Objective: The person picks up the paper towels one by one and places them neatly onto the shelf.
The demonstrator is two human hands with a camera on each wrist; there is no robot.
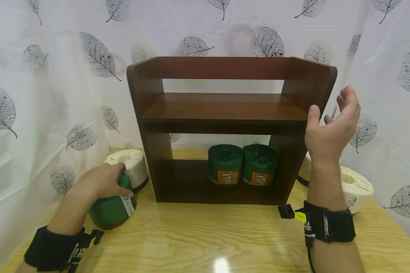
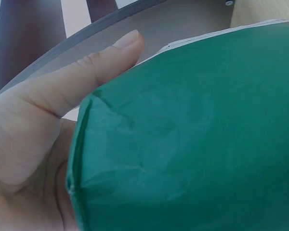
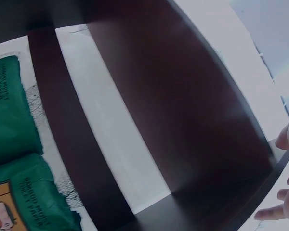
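Observation:
My left hand (image 1: pixel 100 181) grips a green-wrapped toilet paper roll (image 1: pixel 111 212) at the left, beside the dark wooden shelf unit (image 1: pixel 225 106). In the left wrist view, the thumb lies along the edge of the green wrapper (image 2: pixel 192 125); the other fingertips are hidden. Raised by the shelf's right side panel, my right hand (image 1: pixel 333 131) holds nothing, its fingers loosely bent and thumb up. Inside the lower compartment, two more green rolls, one (image 1: pixel 224 161) left of the other (image 1: pixel 259 163), stand side by side toward the right.
A cream-wrapped roll (image 1: pixel 133 163) stands between the left hand and the shelf. Two more cream rolls, one nearer (image 1: pixel 357 189) and one farther (image 1: pixel 305 168), are at the right, partly behind the right forearm. Light wooden tabletop (image 1: pixel 208 235) extends before the shelf; a leaf-patterned curtain (image 1: pixel 191 22) hangs behind.

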